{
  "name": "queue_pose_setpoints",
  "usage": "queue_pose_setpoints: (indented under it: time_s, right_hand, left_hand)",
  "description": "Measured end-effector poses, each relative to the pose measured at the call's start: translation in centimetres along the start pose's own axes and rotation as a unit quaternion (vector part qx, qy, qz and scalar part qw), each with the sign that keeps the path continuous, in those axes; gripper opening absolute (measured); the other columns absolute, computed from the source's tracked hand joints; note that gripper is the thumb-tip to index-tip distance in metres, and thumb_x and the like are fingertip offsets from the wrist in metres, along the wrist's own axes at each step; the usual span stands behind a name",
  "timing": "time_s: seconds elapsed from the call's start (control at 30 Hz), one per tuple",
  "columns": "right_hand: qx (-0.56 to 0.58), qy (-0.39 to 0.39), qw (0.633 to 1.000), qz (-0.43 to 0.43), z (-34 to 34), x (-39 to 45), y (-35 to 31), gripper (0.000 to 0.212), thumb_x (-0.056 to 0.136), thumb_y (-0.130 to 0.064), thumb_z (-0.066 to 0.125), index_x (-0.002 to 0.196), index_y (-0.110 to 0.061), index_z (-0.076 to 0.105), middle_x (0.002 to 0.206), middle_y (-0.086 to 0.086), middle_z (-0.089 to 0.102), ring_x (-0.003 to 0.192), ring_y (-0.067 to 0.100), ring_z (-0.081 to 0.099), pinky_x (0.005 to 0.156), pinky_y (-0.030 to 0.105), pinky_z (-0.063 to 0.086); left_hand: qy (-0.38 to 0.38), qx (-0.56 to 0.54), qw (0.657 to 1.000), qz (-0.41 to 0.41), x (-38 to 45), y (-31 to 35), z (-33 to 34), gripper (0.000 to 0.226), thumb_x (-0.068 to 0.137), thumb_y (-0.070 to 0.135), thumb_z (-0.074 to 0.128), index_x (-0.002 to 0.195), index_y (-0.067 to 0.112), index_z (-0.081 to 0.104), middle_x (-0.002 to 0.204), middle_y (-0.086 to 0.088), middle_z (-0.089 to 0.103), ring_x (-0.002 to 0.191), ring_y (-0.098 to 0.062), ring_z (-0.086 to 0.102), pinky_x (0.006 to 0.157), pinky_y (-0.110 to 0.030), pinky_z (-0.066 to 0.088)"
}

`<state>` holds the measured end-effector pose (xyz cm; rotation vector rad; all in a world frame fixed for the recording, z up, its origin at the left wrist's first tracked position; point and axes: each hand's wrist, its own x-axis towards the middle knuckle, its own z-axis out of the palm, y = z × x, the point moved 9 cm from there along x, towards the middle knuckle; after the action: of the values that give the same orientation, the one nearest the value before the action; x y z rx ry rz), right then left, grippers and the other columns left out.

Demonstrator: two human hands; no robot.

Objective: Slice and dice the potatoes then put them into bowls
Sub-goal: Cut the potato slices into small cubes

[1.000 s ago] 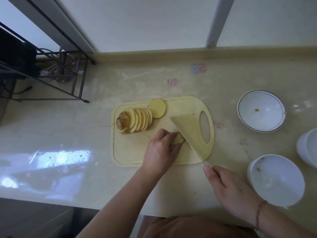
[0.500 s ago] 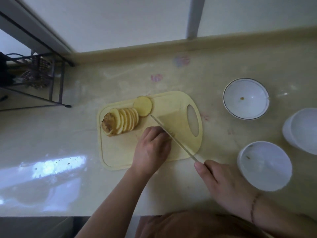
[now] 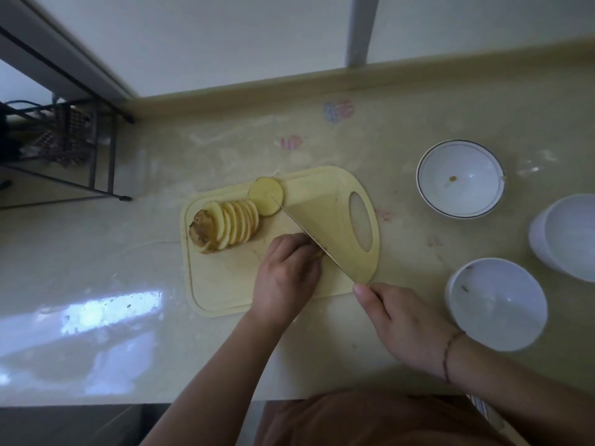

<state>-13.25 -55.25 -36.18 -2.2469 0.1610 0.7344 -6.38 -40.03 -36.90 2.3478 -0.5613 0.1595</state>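
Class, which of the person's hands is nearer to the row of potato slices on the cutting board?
The left hand, on the board just right of the row of potato slices. The right hand sits off the board's near right corner, farther away.

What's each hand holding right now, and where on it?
Right hand grips the knife at its handle end, hidden under the hand. Left hand curls over a potato piece, mostly hidden.

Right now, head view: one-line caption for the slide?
Left hand steadies a potato piece on the cutting board while the right hand cuts with a knife; slices fanned nearby.
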Motion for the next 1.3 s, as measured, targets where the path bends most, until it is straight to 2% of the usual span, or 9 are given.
queue_pose_setpoints:
  time_s: [0.23, 0.5, 0.6, 0.7, 0.83, 1.1, 1.3]
  right_hand:
    - [0.025, 0.034, 0.999, 0.0, -1.5, 0.0, 0.8, 0.059, 0.085, -0.065, 0.017, 0.06, -0.017, 0.039, 0.052, -0.002, 0.042, 0.049, 0.009, 0.042, 0.052, 0.023, 0.034]
    - [0.011, 0.024, 1.0, -0.008, -0.7, -1.1, 0.6, 0.066, 0.087, -0.071, 0.012, 0.061, -0.018, 0.043, 0.053, 0.001, 0.045, 0.052, 0.013, 0.046, 0.053, 0.026, 0.038]
    - [0.0, 0.015, 1.0, -0.006, -0.5, -1.5, 0.5, 0.062, 0.085, -0.069, 0.014, 0.063, -0.019, 0.044, 0.055, 0.001, 0.048, 0.054, 0.014, 0.049, 0.056, 0.029, 0.041]
    - [-0.016, 0.018, 1.0, -0.006, -0.6, -1.9, 0.7, 0.062, 0.083, -0.068, 0.014, 0.064, -0.019, 0.046, 0.056, 0.002, 0.051, 0.057, 0.014, 0.053, 0.058, 0.027, 0.04]
    - [-0.031, 0.014, 0.999, -0.004, -0.5, -2.4, 1.0, 0.062, 0.082, -0.068, 0.013, 0.065, -0.019, 0.047, 0.056, 0.003, 0.051, 0.058, 0.016, 0.053, 0.057, 0.026, 0.038]
    - [0.002, 0.018, 1.0, -0.015, -0.6, -0.2, 0.1, 0.063, 0.086, -0.064, 0.015, 0.064, -0.016, 0.048, 0.056, 0.0, 0.049, 0.055, 0.013, 0.05, 0.052, 0.021, 0.035]
    - [0.005, 0.021, 1.0, -0.012, -1.2, -0.7, 0.4, 0.063, 0.086, -0.065, 0.017, 0.062, -0.015, 0.045, 0.055, 0.005, 0.048, 0.054, 0.015, 0.05, 0.057, 0.029, 0.04]
  left_hand:
    - [-0.005, 0.002, 1.0, 0.01, -0.5, -0.6, -0.1, 0.011, 0.086, 0.004, 0.078, 0.096, 0.0, 0.075, 0.104, -0.011, 0.067, 0.095, -0.025, 0.062, 0.087, -0.029, 0.05]
    - [0.019, -0.017, 1.0, -0.009, -0.9, -0.9, -0.3, 0.016, 0.08, -0.001, 0.082, 0.095, -0.002, 0.076, 0.104, -0.013, 0.067, 0.097, -0.024, 0.063, 0.088, -0.029, 0.051]
    - [0.02, -0.021, 0.999, -0.014, -0.8, -1.0, -0.3, 0.015, 0.082, 0.0, 0.08, 0.096, -0.001, 0.076, 0.105, -0.012, 0.069, 0.098, -0.025, 0.064, 0.088, -0.03, 0.052]
    - [0.025, -0.023, 0.999, -0.012, -0.8, -0.9, -0.3, 0.015, 0.081, -0.001, 0.08, 0.096, 0.0, 0.077, 0.106, -0.011, 0.069, 0.099, -0.024, 0.064, 0.091, -0.025, 0.05]
    - [0.028, -0.027, 0.999, -0.008, -0.7, -0.9, -0.3, 0.017, 0.08, -0.002, 0.08, 0.096, 0.001, 0.077, 0.107, -0.01, 0.07, 0.099, -0.024, 0.065, 0.089, -0.028, 0.051]
    - [0.021, -0.022, 1.0, 0.003, -0.5, -0.7, -0.5, 0.019, 0.078, -0.001, 0.083, 0.096, 0.0, 0.077, 0.105, -0.012, 0.069, 0.101, -0.022, 0.063, 0.092, -0.024, 0.05]
    - [0.03, -0.022, 0.999, 0.003, -0.9, -0.8, -0.5, 0.016, 0.079, 0.0, 0.083, 0.092, -0.002, 0.075, 0.102, -0.014, 0.065, 0.098, -0.023, 0.061, 0.09, -0.025, 0.05]
